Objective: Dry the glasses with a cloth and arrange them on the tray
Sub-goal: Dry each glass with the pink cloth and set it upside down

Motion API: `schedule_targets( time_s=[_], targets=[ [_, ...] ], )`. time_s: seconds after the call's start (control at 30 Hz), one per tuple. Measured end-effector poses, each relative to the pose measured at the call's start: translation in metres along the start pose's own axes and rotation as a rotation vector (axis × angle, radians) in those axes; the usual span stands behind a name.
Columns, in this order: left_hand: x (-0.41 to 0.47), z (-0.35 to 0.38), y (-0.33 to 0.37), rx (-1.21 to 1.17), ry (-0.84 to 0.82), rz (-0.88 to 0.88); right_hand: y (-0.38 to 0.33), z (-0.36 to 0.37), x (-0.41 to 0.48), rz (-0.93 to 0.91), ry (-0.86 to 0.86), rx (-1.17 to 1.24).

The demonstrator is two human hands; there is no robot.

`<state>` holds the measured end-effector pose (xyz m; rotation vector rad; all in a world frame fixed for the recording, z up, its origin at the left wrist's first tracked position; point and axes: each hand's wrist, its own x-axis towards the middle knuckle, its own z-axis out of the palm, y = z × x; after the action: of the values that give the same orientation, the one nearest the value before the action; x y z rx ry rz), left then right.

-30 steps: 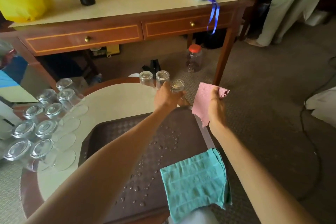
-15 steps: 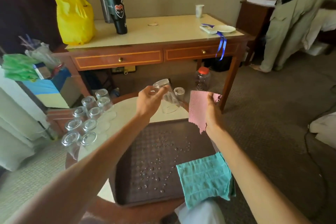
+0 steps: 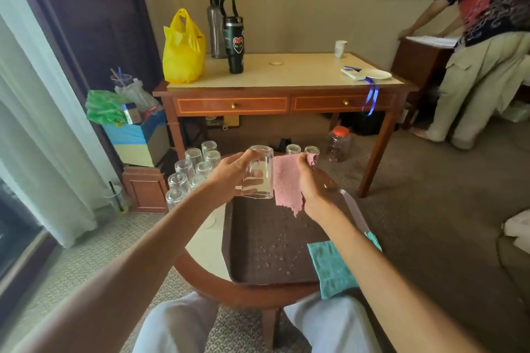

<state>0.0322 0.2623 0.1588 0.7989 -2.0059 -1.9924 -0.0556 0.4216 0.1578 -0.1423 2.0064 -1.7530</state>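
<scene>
While it is held above the far edge of a dark brown, textured rectangular tray (image 3: pixel 258 241), a clear drinking glass (image 3: pixel 259 172) is gripped base-up by the left hand (image 3: pixel 229 175), with fingers and thumb curled round its wall. At three o'clock of the glass, just beside it, a pink waffle-weave cloth (image 3: pixel 286 183) is hung from the right hand (image 3: pixel 311 180), its upper edge pinched between thumb and curled fingers. Whether cloth and glass are touching cannot be told.

Water droplets are scattered over the tray's floor. A folded teal cloth (image 3: pixel 329 266) is laid at the tray's five o'clock corner, partly hidden by the right forearm. The tray is carried by a round, cream-topped wooden table (image 3: pixel 205 241).

At ten o'clock from the tray, a cluster of clear glasses (image 3: pixel 189 169) is stood upside down, packed close together. Two more upturned glasses (image 3: pixel 293 149) are seen at twelve o'clock, just beyond the cloth's upper edge.

Farther off at twelve o'clock, a wooden two-drawer desk (image 3: pixel 286 103) is set against the wall, and a yellow plastic bag (image 3: pixel 183 49) and a black lidded tumbler (image 3: pixel 235 43) are placed toward its nine o'clock end.
</scene>
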Motion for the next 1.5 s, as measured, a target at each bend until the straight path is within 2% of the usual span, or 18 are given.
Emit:
schedule_targets(
  time_s=[0.17, 0.27, 0.43, 0.53, 0.6, 0.73, 1.03, 1.33, 1.5],
  targets=[
    [-0.014, -0.004, 0.007, 0.103, -0.072, 0.053, -0.001, 0.022, -0.006, 0.017, -0.059, 0.122],
    [-0.02, 0.0, 0.007, 0.08, -0.094, 0.069, -0.003, 0.024, -0.007, 0.055, -0.129, 0.236],
    [-0.027, 0.02, 0.004, 0.083, -0.009, 0.145, -0.003, 0.026, -0.009, 0.114, -0.237, 0.424],
    [-0.028, 0.027, 0.003, 0.268, 0.052, 0.21, 0.001, 0.023, -0.007, 0.103, -0.198, 0.518],
    [-0.026, 0.028, 0.003, 0.367, 0.079, 0.224, 0.001, 0.022, -0.008, 0.086, -0.205, 0.525],
    [-0.03, 0.032, 0.008, 0.381, 0.053, 0.23, 0.001, 0.019, -0.006, 0.088, -0.184, 0.497],
    [-0.036, 0.037, 0.011, 0.576, 0.151, 0.381, 0.009, 0.01, 0.01, 0.142, -0.245, 0.572],
    [-0.034, 0.039, 0.008, 0.378, 0.205, 0.407, 0.005, 0.002, 0.018, 0.121, -0.325, 0.748],
    [-0.031, 0.038, 0.006, 0.29, 0.209, 0.382, 0.009, 0.006, 0.019, 0.102, -0.377, 0.665]
  ],
)
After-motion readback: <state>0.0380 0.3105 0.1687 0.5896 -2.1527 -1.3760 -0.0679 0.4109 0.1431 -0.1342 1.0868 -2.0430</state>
